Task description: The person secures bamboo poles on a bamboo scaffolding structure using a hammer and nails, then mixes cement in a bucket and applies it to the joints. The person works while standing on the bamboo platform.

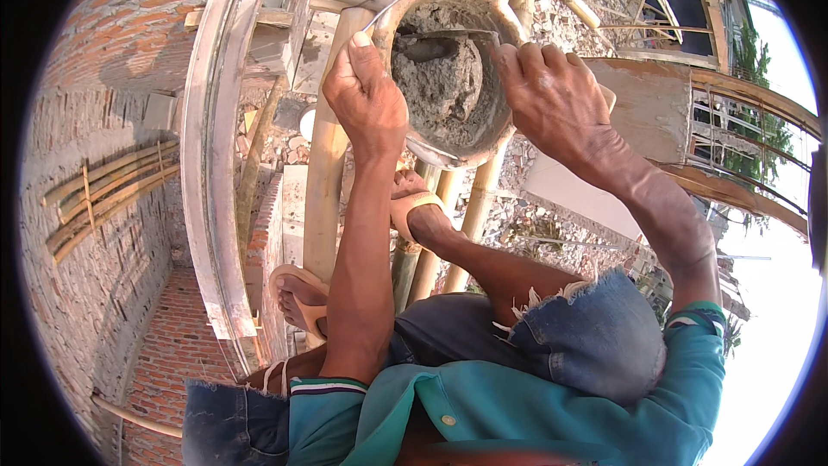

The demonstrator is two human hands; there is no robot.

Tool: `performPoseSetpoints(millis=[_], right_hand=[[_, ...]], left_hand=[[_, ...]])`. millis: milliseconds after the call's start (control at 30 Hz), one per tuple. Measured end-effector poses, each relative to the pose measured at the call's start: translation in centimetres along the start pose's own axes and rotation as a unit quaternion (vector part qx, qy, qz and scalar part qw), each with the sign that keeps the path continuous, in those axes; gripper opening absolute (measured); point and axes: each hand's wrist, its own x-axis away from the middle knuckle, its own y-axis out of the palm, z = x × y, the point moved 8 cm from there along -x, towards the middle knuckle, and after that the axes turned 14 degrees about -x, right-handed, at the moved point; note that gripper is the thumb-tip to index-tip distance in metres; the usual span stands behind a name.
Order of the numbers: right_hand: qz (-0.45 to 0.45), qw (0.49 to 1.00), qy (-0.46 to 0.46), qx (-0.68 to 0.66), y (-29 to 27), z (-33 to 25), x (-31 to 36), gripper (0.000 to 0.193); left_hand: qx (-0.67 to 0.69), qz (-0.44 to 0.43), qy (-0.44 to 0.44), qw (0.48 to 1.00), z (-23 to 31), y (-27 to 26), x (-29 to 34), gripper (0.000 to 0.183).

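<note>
A round bucket (461,158) with a mortar-caked rim stands on bamboo poles in front of me. Grey, lumpy mortar (444,99) fills much of its inside. My left hand (369,99) is closed on the bucket's wire handle (398,2) at the left side of the rim. My right hand (556,95) is wrapped round a trowel at the right side. The trowel's thin metal part (457,34) reaches across into the mortar, and the pale end of its grip (611,99) shows beyond my fist. Its tip is partly hidden in a hollow of the mortar.
My sandalled feet (418,207) rest on bamboo poles (323,181) above rubble. At the left run a long pale beam (207,173) and brick walls (151,371) dropping far below. On the right are a board (642,108) and wooden framing (759,103).
</note>
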Motion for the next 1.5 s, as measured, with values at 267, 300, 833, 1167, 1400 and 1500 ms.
performPoseSetpoints(millis=[267, 300, 833, 1167, 1400, 1500], right_hand=[[-0.02, 0.964, 0.259, -0.051, -6.2, 7.2, 2.3, 0.018], [-0.064, 0.965, 0.249, -0.059, -4.9, 6.9, 0.9, 0.016], [-0.206, 0.945, 0.149, -0.205, 9.2, 7.2, 3.3, 0.021], [-0.373, 0.657, 0.303, -0.581, 7.7, 2.7, 7.3, 0.037], [-0.346, 0.275, 0.409, -0.798, 8.3, -1.9, 5.9, 0.033], [-0.318, 0.252, 0.414, -0.815, 8.1, -0.9, 6.8, 0.035]], left_hand=[[-0.008, 0.021, 0.028, 0.999, 1.2, 0.4, 1.1, 0.042], [-0.021, 0.007, 0.041, 0.999, 1.4, 0.6, 1.2, 0.042], [-0.037, 0.011, 0.062, 0.997, 2.6, 1.7, 2.3, 0.042], [-0.03, 0.032, 0.028, 0.999, 1.8, 0.5, 1.1, 0.047], [-0.009, -0.007, -0.032, 0.999, 0.1, -0.2, 0.2, 0.05], [-0.012, -0.012, -0.04, 0.999, -0.2, -0.5, 0.3, 0.048]])
